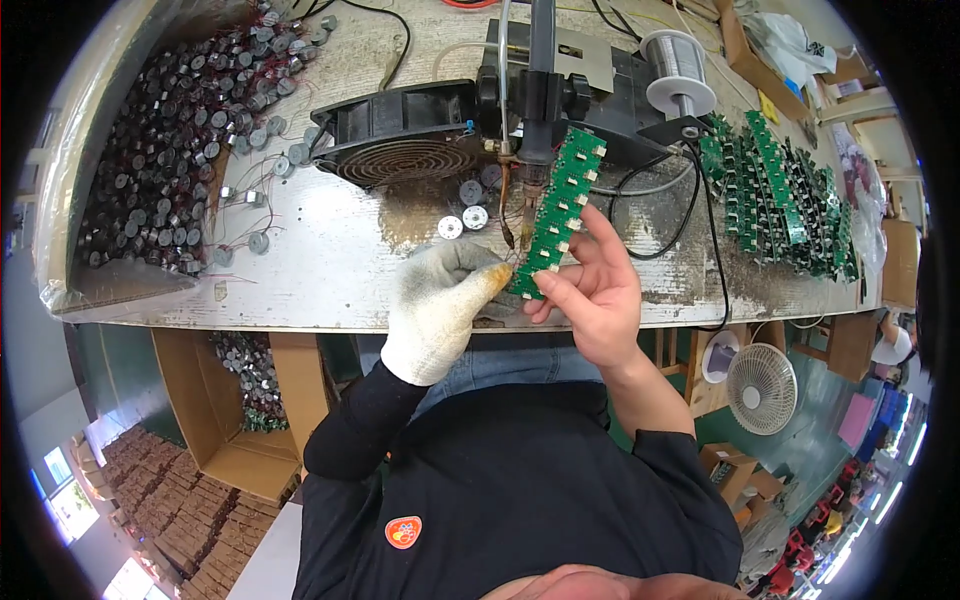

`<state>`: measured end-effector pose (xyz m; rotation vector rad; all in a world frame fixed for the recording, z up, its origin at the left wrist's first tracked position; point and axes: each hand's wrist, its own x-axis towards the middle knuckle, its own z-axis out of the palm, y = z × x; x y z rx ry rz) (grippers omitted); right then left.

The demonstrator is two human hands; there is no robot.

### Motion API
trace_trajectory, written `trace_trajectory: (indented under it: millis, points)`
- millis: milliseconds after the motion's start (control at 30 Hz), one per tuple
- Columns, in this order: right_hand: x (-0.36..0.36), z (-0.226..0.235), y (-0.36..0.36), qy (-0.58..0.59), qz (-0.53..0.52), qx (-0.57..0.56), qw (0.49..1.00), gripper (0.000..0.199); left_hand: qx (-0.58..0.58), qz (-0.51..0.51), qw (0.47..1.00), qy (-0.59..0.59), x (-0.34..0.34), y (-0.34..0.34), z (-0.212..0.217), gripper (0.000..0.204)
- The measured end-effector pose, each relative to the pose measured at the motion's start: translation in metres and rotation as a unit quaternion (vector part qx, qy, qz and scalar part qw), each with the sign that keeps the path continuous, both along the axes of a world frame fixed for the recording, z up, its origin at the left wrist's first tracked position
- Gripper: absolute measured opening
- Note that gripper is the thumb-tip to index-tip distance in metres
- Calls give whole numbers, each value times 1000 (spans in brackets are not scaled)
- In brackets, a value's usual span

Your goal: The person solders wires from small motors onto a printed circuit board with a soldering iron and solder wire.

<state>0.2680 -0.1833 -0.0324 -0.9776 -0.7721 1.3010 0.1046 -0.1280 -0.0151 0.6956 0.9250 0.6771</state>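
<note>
A long strip of green circuit boards [558, 222] with white connectors along one edge is held tilted upright in my bare right hand [600, 290], fingers and thumb closed on its lower part. My left hand [440, 300], in a white knitted glove with a yellowed fingertip, pinches beside the strip's lower end; whatever is between its fingers is too small to make out. The soldering tip [507, 232] of a bench-mounted stand points down just above the pinch. Small round motors [476, 217] lie on the bench behind my left hand.
A black fan [398, 135] stands behind my hands, beside the stand's post [538, 80]. Many small motors with red wires [165, 150] fill a tray at left. A solder wire spool [678, 72] and piled green board strips [785, 195] sit at right. A carton [225, 440] stands below the bench.
</note>
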Motion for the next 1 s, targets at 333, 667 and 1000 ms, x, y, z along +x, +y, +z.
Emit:
trace_trajectory:
  millis: [333, 667, 1000]
  points:
    - [-1, -3, -4, -7, -6, -20, 1000, 70, 128, -36, 985, 112, -3, -1, -2, 14]
    - [-2, -1, -4, 11, 1, -23, 1000, 70, 140, -38, 983, 109, -2, 2, -4, 14]
    - [0, 3, -4, 13, -2, -17, 1000, 70, 125, -21, 988, 92, 1, 1, -1, 12]
